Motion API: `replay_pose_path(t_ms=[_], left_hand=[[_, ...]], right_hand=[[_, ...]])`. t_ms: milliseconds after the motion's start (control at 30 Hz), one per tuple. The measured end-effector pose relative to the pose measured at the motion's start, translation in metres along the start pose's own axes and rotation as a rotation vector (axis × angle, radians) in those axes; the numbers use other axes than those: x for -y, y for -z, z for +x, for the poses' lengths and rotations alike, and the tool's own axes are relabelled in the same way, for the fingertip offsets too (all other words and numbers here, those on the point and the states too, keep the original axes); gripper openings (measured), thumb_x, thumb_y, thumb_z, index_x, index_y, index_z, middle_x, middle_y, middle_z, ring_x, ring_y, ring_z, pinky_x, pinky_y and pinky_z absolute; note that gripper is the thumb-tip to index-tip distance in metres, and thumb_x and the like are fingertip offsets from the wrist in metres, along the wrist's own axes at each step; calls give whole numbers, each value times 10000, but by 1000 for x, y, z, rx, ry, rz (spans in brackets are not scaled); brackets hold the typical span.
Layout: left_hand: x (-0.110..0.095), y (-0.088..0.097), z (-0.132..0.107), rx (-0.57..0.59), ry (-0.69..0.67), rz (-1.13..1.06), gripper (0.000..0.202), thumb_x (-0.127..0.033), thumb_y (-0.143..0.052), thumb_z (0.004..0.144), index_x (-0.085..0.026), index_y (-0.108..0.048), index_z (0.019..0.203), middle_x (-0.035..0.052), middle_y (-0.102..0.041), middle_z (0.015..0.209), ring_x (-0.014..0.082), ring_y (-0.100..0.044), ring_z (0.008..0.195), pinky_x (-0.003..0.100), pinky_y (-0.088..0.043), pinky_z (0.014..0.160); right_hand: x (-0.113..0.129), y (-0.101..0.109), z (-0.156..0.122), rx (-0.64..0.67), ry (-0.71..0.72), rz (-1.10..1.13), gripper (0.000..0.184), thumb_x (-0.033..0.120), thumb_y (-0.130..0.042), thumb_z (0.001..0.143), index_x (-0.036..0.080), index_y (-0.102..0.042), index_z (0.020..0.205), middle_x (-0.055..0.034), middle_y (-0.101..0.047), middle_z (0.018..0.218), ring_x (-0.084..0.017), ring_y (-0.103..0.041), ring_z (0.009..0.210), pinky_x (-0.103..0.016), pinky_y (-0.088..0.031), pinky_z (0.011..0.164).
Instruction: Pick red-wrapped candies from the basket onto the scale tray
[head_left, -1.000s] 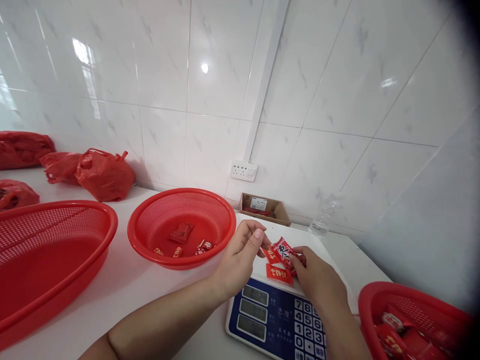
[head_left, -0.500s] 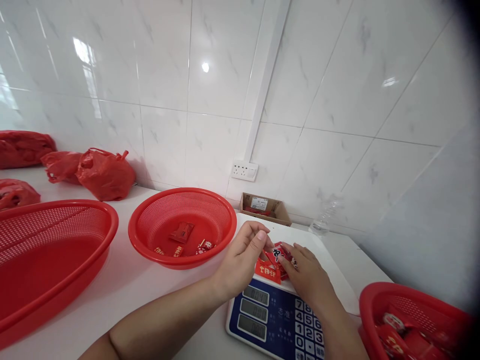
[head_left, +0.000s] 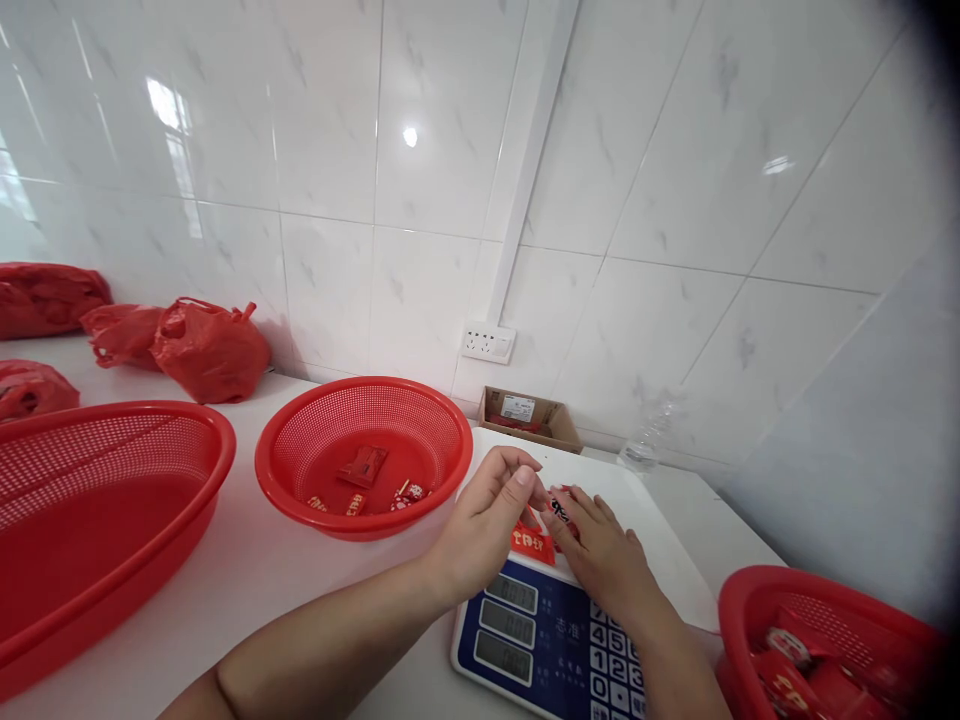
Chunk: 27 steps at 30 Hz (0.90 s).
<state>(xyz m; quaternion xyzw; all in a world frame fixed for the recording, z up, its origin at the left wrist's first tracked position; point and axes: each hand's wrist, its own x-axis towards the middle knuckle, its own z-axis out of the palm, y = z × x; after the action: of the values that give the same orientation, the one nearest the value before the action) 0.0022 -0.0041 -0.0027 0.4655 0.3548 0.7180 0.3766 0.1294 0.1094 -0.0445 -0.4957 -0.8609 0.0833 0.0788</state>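
My left hand (head_left: 486, 520) and my right hand (head_left: 600, 555) meet over the white pan of a blue-faced electronic scale (head_left: 551, 635). Between them lie small red candy packets (head_left: 534, 540) on the pan. The left hand's thumb and fingers are pinched together at the packets. The right hand lies over the packets with its fingers pressed down on them. Most of the packets are hidden under the two hands.
A round red mesh basket (head_left: 300, 445) with a few red packets stands left of the scale. A larger red basket (head_left: 187, 440) is at far left, another with packets (head_left: 757, 600) at lower right. Red plastic bags (head_left: 210, 348), a cardboard box (head_left: 529, 415), a wall socket (head_left: 487, 342) and a clear bottle (head_left: 649, 435) lie behind.
Both hands lowered the red packets onto the scale pan and drew closer together. The right hand slid left and now covers the packets.
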Motion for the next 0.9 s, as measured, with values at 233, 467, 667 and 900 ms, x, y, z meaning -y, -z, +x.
replay_pose_path(t_ms=[233, 467, 667, 900], left_hand=[[0, -1, -1, 12, 6, -1, 286, -472, -477, 894, -189, -485, 934, 3, -531, 801, 126, -503, 771, 267, -422, 706], [1, -1, -1, 2, 13, 11, 311, -498, -489, 880, -191, -490, 934, 7, -530, 809, 133, -506, 786, 273, -418, 727], [1, -1, -1, 4, 15, 25, 332, -519, -493, 869, -192, -491, 925, 7, -530, 792, 139, -514, 784, 274, -418, 710], [1, -1, -1, 17, 16, 14, 332, -516, -496, 868, -190, -491, 930, 2, -538, 788, 135, -514, 775, 270, -421, 696]], right_hand=[[9, 1, -7, 48, 36, -26, 567, 579, -293, 911, 340, -377, 1418, -51, -226, 1555, -306, -168, 1419, -655, -176, 1059], [15, 1, -11, 115, 135, -53, 522, 571, -335, 902, 358, -469, 1359, -19, -251, 1547, -299, -105, 1430, -631, -136, 1074], [7, 3, -9, 73, 74, -62, 606, 581, -420, 864, 369, -347, 1427, -31, -196, 1562, -314, -94, 1429, -675, -141, 1054], [0, 3, -6, 61, 90, 20, 561, 522, -396, 891, 343, -370, 1422, -42, -239, 1551, -280, -155, 1424, -595, -222, 1072]])
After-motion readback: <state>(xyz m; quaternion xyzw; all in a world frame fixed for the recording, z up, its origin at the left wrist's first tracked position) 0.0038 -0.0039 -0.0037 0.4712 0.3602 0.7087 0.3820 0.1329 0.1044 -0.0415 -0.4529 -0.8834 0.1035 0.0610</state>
